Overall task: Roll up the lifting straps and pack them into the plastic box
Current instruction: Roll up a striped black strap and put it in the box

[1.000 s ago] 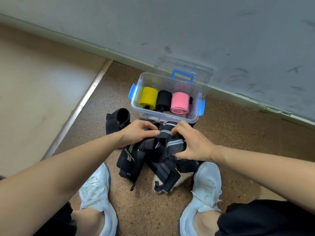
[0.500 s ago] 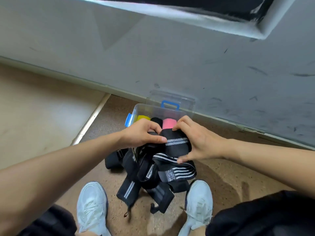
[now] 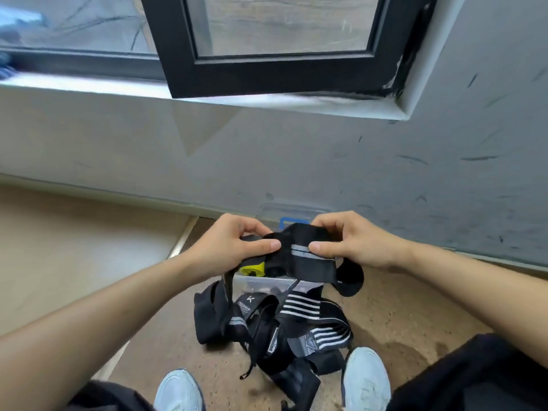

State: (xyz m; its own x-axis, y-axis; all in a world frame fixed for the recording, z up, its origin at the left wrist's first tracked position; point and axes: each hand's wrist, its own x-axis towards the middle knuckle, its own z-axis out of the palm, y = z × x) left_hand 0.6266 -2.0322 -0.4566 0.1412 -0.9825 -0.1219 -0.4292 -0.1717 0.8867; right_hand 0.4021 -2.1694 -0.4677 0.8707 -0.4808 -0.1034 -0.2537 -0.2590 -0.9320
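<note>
Head view. One black lifting strap (image 3: 308, 262) is held up in the air in front of the plastic box (image 3: 264, 284), with its tail trailing down into the heap below. A second ago both hands were low on the heap. They have since risen with this one end, and the camera has tipped up enough to show the window. This probably means a single strap is being drawn out of the tangle, and its rolling has not yet begun.

The left hand (image 3: 231, 247) pinches the strap's left part between its thumb and curled fingers. The right hand (image 3: 358, 244) pinches the right part the same way, thumb on the near face. The two thumbs are near each other, on either side of a grey stitched stripe.

The strap is flat woven webbing, limp and matte, and it sags and folds between the grips. The remaining straps (image 3: 296, 321) lie in a loose knot on the floor just in front of the box; they are black with grey and white bars and small sewn labels.

The box is clear, thin-walled and rectangular, and stands at the far edge of the floor (image 3: 394, 307) against the wall (image 3: 326, 161). Its clear lid with a blue handle (image 3: 289, 222) leans back behind it. A yellow roll (image 3: 252, 267) shows inside; the strap hides most of the other contents.

- **Floor:** brown, speckled and cork-like.
- **Wall:** grey and scuffed.
- **Window frame (image 3: 267, 72):** black.
- **Shoes (image 3: 366, 378):** two pale shoes flanking the near side of the heap.
</note>
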